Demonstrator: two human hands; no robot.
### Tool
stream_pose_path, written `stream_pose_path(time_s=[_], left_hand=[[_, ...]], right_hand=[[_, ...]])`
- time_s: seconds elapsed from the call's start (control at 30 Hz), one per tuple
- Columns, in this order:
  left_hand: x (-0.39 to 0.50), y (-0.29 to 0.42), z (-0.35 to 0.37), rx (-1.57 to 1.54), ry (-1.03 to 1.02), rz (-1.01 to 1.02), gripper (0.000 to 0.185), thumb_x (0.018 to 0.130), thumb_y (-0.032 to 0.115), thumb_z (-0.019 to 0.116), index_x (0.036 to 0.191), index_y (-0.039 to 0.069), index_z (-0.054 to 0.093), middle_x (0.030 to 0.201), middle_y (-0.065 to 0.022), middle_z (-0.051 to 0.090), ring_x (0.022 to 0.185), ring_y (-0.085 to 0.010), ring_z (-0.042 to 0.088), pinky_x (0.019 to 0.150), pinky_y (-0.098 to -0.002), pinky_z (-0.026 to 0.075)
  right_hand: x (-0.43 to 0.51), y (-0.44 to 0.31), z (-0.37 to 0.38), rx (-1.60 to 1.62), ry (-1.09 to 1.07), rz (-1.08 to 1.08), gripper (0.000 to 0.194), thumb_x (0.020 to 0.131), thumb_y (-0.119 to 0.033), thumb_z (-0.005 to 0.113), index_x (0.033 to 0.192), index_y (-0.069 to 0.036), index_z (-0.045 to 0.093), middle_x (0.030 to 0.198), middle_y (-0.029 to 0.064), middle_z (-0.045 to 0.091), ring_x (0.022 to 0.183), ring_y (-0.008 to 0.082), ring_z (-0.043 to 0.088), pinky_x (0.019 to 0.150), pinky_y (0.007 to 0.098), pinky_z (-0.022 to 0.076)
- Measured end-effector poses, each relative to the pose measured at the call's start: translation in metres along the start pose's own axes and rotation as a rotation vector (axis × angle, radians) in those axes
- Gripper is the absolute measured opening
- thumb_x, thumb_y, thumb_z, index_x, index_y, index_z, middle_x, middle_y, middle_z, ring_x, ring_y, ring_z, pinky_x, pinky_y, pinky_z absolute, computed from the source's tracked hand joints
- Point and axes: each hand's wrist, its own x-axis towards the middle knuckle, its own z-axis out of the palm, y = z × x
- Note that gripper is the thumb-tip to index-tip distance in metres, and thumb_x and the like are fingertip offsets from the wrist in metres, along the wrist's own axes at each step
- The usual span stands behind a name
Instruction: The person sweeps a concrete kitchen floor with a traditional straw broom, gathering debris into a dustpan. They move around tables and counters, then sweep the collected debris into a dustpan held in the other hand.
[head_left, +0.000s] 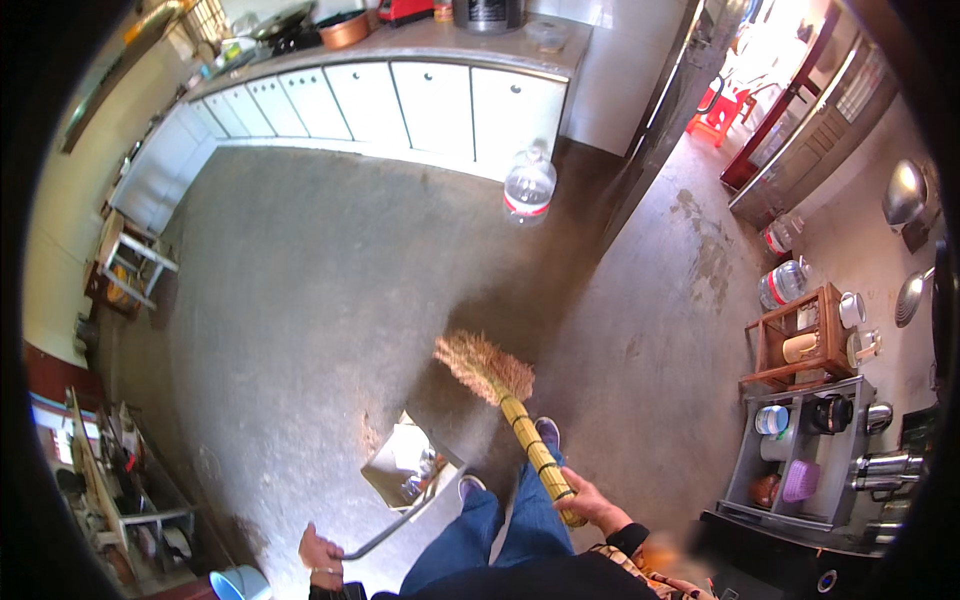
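My right hand (591, 501) grips the bound handle of a straw broom (534, 442). The broom's frayed bristle head (484, 365) points forward over the concrete floor, ahead of my feet. At the lower left my left hand (321, 553) is closed around the end of a grey metal rod handle (386, 534). That rod leads to a metal dustpan (390, 461) on the floor, left of my shoes. Some litter (420, 480), partly of clear plastic, lies inside the pan. A thin scatter of brown debris (369, 433) lies on the floor beside its left edge.
A large clear water bottle (529, 191) stands by the white cabinets (435, 105). On the right are a wooden stand (757, 334) and a grey shelf (739, 450) with cups. A stool (139, 262) and a light-blue bucket (240, 583) are on the left. An open doorway (720, 112) is at upper right.
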Motion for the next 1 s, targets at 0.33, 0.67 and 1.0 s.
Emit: stream_pose_path(time_s=[0.33,0.67,1.0], left_hand=[[-0.074,0.038,0.036,0.096,0.276,-0.060,0.035,0.090,0.026,0.058,0.064,0.014,0.038,0.045,-0.0002,0.031,0.033,-0.0150,0.033,0.031,-0.0324,0.028],[-0.129,0.026,-0.085,0.089,0.662,-0.237,0.046,0.092,0.032,0.057,0.058,0.017,0.031,0.043,0.0024,0.024,0.030,-0.0127,0.027,0.028,-0.0301,0.024],[-0.128,-0.016,-0.143,-0.089,0.576,-0.128,0.043,0.087,0.038,0.060,0.063,0.018,0.031,0.047,0.0023,0.025,0.033,-0.0128,0.028,0.030,-0.0293,0.025]], right_hand=[[-0.075,-0.002,-0.040,0.294,0.268,0.106,0.085,0.072,-0.002,0.069,0.148,-0.005,0.031,0.111,0.0091,0.060,0.083,0.0187,0.063,0.070,0.0311,0.0535],[0.007,0.039,-0.093,0.719,0.420,0.124,0.033,0.084,-0.009,0.061,0.111,-0.014,0.042,0.087,0.0070,0.052,0.062,0.0243,0.059,0.050,0.0371,0.0522],[-0.060,0.024,-0.060,0.366,0.052,0.238,0.077,0.081,-0.005,0.064,0.145,-0.016,0.024,0.095,0.0067,0.051,0.075,0.0196,0.057,0.060,0.0355,0.0517]])
